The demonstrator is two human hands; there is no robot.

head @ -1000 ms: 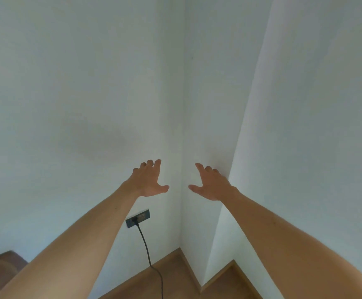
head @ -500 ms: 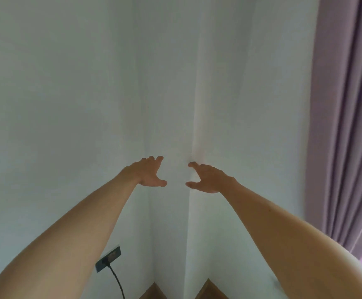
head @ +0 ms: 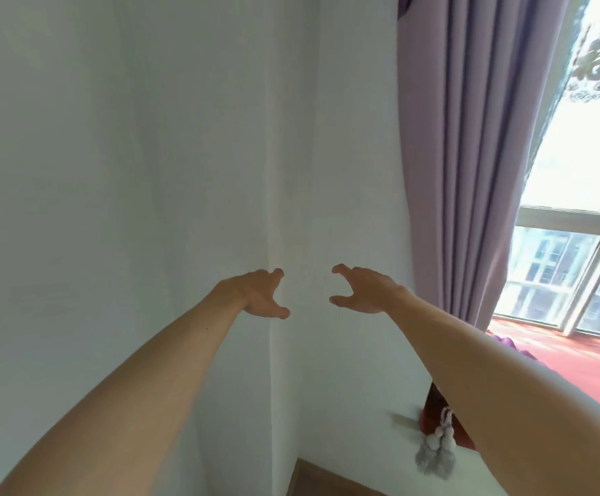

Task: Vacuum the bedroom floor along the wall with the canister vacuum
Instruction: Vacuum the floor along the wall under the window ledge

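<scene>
Both my arms reach straight out in front of a white wall (head: 112, 173) with a jutting corner edge. My left hand (head: 261, 293) hovers just left of that edge, fingers spread and empty. My right hand (head: 362, 291) hovers to the right of it, fingers loosely bent, holding nothing. The canister vacuum is not in view. Only a small strip of wooden floor (head: 327, 483) shows at the bottom below the wall.
A purple curtain (head: 470, 155) hangs to the right of the wall. Beyond it is a bright window (head: 577, 245) above a red ledge (head: 577, 356). A grey tassel tieback (head: 436, 452) hangs low by the curtain's foot.
The view has swung to the right: the wall socket and black cord have left the frame, while the curtain, window and red ledge have come in. Both hands stay outstretched and empty.
</scene>
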